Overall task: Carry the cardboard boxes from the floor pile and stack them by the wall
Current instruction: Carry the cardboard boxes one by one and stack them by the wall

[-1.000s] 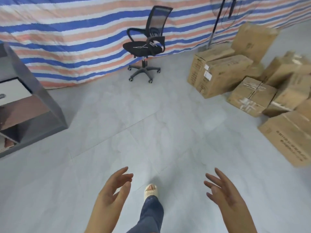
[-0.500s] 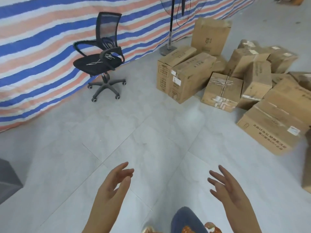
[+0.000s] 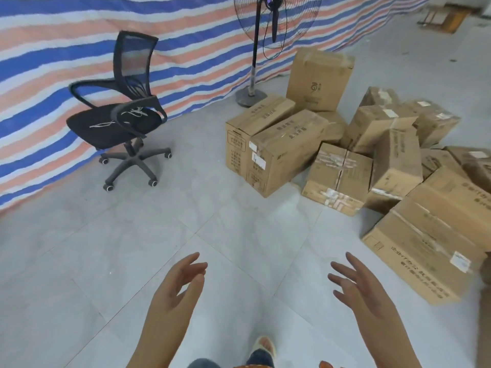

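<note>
Several brown cardboard boxes lie in a loose pile on the grey floor at the right. The nearest is a long box (image 3: 425, 251) at the right edge. A taped box (image 3: 338, 177) lies behind it, and two tall boxes (image 3: 273, 147) stand side by side at the pile's left. An upright box (image 3: 317, 78) stands at the back. My left hand (image 3: 176, 293) and my right hand (image 3: 358, 290) are held out low in front of me, palms facing each other, fingers relaxed, holding nothing. Both are well short of the boxes.
A black mesh office chair (image 3: 125, 115) stands on castors at the left, in front of a blue, orange and white striped tarpaulin wall (image 3: 53, 62). A standing fan (image 3: 265, 22) rises on its pole and round base behind the boxes. My foot (image 3: 263, 349) shows at the bottom.
The view has swung right and moved closer to the box pile. The chair has shifted left in view and the shelf unit has dropped out. Both hands stay open and empty.
</note>
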Tool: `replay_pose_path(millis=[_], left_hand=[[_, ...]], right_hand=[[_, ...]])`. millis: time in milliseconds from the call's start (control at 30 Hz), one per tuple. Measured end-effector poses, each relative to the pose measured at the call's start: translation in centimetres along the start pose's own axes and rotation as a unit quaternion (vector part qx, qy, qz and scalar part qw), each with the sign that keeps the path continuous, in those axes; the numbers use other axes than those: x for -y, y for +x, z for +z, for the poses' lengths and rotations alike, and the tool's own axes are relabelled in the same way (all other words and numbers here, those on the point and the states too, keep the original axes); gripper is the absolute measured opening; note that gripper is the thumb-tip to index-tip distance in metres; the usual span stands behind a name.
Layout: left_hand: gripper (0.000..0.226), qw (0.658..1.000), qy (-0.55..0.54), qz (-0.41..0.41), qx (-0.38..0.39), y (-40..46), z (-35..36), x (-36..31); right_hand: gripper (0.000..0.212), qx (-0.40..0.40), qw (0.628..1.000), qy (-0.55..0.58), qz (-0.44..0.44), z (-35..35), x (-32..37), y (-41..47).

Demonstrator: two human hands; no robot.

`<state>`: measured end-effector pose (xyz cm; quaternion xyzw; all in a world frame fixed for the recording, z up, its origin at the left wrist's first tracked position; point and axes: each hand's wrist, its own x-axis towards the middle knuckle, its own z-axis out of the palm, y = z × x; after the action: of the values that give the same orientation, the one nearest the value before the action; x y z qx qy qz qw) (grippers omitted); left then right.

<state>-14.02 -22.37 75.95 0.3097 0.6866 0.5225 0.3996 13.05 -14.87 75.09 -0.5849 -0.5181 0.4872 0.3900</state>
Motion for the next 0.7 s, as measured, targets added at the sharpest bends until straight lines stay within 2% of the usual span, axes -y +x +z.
replay_pose_path(millis=[300,700], left_hand=[[0.036,0.999,0.009,-0.033,-0.019,14.5,4.3,-2.6],[0.028,0.995,0.077,0.01,0.067,42.6,4.1,-11.5]], right_hand=[[0.039,0.032,0.998,-0.024,0.052,3.7,1.7,15.1],[0.046,-0.065,0.995,-0.004,0.077,14.1,9.0,35.3]])
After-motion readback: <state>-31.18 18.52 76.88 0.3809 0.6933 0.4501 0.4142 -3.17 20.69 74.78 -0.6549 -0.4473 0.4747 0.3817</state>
